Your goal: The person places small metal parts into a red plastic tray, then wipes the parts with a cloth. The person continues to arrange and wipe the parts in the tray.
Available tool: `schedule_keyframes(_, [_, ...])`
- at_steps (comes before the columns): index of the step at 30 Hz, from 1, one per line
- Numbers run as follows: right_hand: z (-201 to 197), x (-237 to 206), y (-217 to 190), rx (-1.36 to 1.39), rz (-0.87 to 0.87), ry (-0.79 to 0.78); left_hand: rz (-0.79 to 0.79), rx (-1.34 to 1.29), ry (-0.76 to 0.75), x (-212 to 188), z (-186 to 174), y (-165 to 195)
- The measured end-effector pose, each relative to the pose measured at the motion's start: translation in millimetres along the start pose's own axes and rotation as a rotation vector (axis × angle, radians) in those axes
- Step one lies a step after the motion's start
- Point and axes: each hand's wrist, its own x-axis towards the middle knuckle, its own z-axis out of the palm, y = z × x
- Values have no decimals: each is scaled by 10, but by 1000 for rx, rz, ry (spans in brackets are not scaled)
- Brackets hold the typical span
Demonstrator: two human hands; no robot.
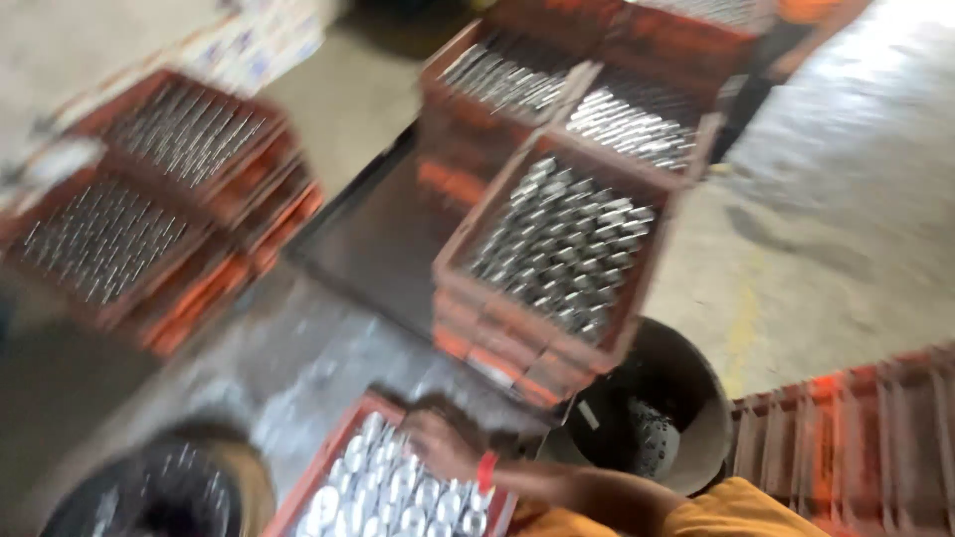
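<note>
Blurry frame. One hand [438,443], side unclear, is resting on shiny metal pieces [398,492] in the red crate [333,452] at the floor's near edge; whether the grip is closed on any, I cannot tell. Better to be lifting few pieces, keeping the wrist low, with the dark bucket [686,398] just beside.

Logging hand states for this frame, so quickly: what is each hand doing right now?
Left hand: not in view.
Right hand: resting on shiny metal pieces in the red crate; grip cannot be told, too blurred.
</note>
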Motion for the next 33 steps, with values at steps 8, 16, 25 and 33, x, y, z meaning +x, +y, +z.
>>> schedule_keyframes(8, [44,-56,-444,707,453,-306,-635,-732,-412,-2230,161,44])
schedule_keyframes(16, [149,-202,-453,574,531,-569,-937,-1233,-661,-2925,27,673])
schedule_keyframes(25, [148,549,180,126,-116,-178,-1150,-1282,-449,-2997,-106,678])
schedule_keyframes(33, [672,1013,356,116,386,-144,-1147,-1311,-405,-2871,-238,696])
